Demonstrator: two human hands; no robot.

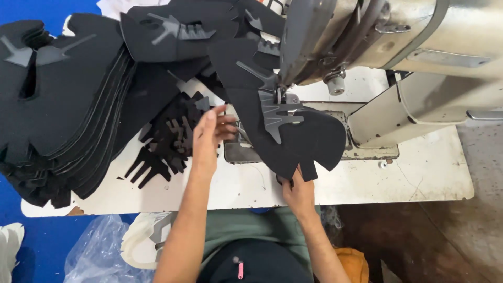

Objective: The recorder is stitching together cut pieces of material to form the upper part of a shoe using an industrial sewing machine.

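While black fabric piece (293, 141) lies under sewing machine (314, 47) needle, stitching step in hand: right hand (297, 193) pinches near edge, left hand (209, 133) fingers together beside it; next move likely calls for steady feeding.

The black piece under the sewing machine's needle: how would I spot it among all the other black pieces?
Find the beige sewing machine on the white table. Below its head lies one flat black piece, pinched at its lower edge by the right hand. Unlike the stacked pieces to the left, it lies alone, with a grey arrow-shaped patch.
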